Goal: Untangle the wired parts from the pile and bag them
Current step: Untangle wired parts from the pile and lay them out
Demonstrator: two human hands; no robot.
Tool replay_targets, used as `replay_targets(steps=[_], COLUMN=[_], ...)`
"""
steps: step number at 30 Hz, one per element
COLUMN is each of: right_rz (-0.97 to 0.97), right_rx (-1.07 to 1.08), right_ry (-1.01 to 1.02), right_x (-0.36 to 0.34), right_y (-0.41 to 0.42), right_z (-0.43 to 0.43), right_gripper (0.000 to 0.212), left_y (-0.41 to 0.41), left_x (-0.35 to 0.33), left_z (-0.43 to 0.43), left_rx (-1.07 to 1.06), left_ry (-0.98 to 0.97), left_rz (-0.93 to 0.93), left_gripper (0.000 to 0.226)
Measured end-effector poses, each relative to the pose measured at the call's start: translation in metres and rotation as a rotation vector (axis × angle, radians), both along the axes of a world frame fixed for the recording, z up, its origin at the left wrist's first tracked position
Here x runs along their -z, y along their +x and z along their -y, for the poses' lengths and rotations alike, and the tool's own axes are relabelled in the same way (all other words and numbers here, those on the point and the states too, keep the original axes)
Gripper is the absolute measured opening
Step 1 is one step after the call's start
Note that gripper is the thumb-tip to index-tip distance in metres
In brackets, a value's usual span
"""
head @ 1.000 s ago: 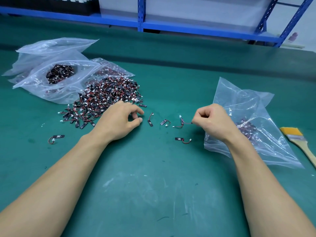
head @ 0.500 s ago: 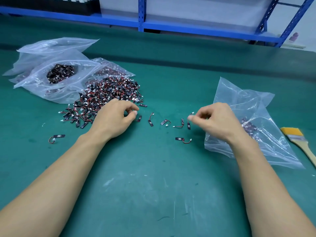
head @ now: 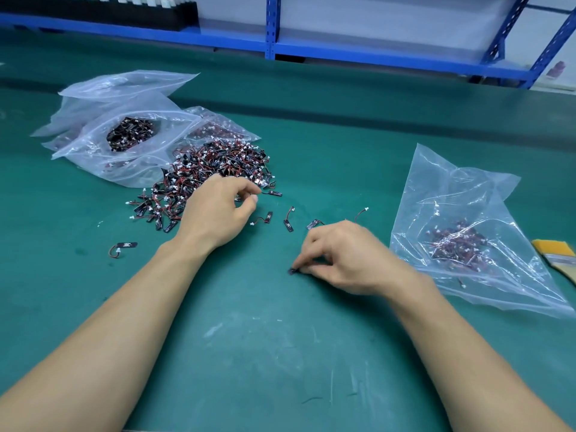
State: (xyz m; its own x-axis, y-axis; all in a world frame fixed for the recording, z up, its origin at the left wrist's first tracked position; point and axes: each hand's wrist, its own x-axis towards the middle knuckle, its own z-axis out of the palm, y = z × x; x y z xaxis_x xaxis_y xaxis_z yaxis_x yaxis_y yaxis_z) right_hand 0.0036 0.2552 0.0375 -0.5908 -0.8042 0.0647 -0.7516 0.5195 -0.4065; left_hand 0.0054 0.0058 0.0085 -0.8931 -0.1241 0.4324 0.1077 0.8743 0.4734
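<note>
A small black wired part (head: 292,270) lay on the desk (head: 280,353), pinched between the curled fingers (head: 314,244) of the right hand (head: 346,257). The pile (head: 218,169) of tangled parts sat just beyond the fingers (head: 246,187) of the left hand (head: 218,210). These were curled, thumb and forefinger nearly meeting, and I could not tell whether they held anything. Loose parts (head: 288,224) lay between the two sets of fingers. A clear bag (head: 467,188) holding parts lay right of the right fingers, with a brush (head: 558,254) beyond it. More bags (head: 93,157) lay left of the pile.
</note>
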Motion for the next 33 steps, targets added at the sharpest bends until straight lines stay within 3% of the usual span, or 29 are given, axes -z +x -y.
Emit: replay_targets(steps=[5, 10, 13, 18, 20, 33], right_rz=[-0.091, -0.163, -0.172, -0.166, -0.173, -0.172], right_rx=[-0.118, 0.003, 0.039, 0.079, 0.097, 0.122], right_ry=[-0.146, -0.344, -0.339, -0.356, -0.361, -0.376], right_x=[0.011, 0.012, 0.014, 0.014, 0.015, 0.016], right_y=[0.025, 0.02, 0.017, 0.012, 0.01, 0.004], right_z=[0.031, 0.026, 0.024, 0.02, 0.018, 0.015], right_gripper=[0.017, 0.008, 0.005, 0.006, 0.006, 0.008], left_y=[-0.002, -0.006, -0.019, -0.053, -0.061, -0.049], left_x=[0.0, -0.009, -0.019, -0.03, -0.03, -0.034], left_z=[0.001, -0.001, -0.011, -0.036, -0.04, -0.013], left_rx=[0.003, -0.021, -0.024, -0.048, -0.01, 0.047], left_ry=[-0.008, -0.03, -0.198, -0.599, -0.656, -0.46], left_rz=[-0.036, -0.069, 0.001, 0.289, 0.349, 0.111], left_gripper=[0.02, 0.022, 0.029, 0.044, 0.041, 0.023])
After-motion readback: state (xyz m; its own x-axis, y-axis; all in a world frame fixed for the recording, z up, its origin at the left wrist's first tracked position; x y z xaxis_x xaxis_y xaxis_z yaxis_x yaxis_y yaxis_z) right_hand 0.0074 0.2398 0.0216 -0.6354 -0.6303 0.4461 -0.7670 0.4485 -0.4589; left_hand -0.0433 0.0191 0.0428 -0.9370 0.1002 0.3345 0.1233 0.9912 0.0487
